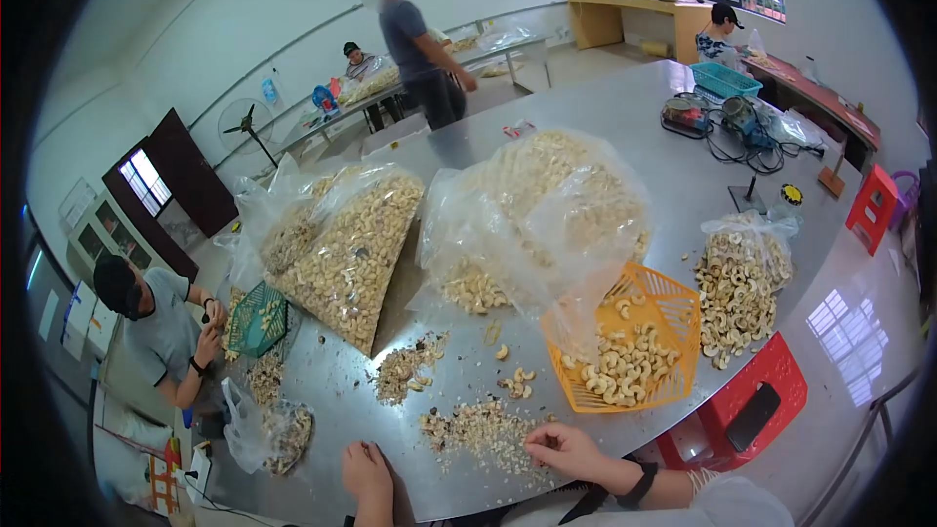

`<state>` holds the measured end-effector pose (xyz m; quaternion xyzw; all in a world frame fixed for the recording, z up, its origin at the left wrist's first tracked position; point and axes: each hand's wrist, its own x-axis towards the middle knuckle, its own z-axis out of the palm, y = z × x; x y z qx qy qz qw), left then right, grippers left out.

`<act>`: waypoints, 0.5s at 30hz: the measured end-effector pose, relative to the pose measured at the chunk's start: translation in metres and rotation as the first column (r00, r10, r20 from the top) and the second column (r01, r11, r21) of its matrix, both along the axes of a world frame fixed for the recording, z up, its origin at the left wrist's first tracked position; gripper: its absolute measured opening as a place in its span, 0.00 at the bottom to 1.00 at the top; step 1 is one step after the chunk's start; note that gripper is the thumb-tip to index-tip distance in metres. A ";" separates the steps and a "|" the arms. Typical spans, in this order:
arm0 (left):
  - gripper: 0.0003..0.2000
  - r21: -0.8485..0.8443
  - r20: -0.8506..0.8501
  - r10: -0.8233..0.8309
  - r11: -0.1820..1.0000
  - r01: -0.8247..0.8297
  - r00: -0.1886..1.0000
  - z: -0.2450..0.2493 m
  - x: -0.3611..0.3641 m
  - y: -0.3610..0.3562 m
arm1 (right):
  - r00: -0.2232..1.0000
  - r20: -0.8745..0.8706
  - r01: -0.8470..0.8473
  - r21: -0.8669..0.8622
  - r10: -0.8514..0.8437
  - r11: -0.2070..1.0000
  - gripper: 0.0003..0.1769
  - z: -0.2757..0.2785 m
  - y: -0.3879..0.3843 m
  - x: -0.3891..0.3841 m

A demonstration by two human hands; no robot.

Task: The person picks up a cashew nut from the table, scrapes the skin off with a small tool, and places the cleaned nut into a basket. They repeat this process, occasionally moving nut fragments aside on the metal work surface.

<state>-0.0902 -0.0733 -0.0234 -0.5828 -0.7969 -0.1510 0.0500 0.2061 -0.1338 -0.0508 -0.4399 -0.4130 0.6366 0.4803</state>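
Note:
At the table's near edge my left hand (367, 471) rests with its fingers curled in; whatever they may hold is hidden. My right hand (568, 451) is pinched closed at the right side of a pile of pale nut crumbs (478, 429); I cannot make out anything between the fingertips. A few loose cashews (517, 383) lie just beyond the crumbs. A darker heap of nut bits (405, 369) sits farther left. Beyond my right hand stands an orange plastic basket (675, 317), tilted toward me, with whole cashews (630, 371) in it.
Large clear bags of cashews (351, 254) (547, 190) fill the table's middle. On the right are another cashew bag (742, 283), electric tools with cables (747, 122) and red stools (771, 390). At left, a co-worker (161, 322) handles something beside a green basket (259, 320). Another person (420, 44) stands behind.

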 end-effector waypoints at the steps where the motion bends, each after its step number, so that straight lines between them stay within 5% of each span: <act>1: 0.08 0.034 0.000 -0.014 0.999 0.014 1.000 0.001 0.002 0.000 | 1.000 -0.011 0.007 0.019 -0.007 1.000 0.08 -0.002 -0.001 -0.001; 15: 0.10 0.114 0.054 -0.033 0.993 0.027 0.998 -0.013 -0.010 0.001 | 0.999 0.039 0.003 0.038 -0.004 0.999 0.08 0.003 -0.001 0.002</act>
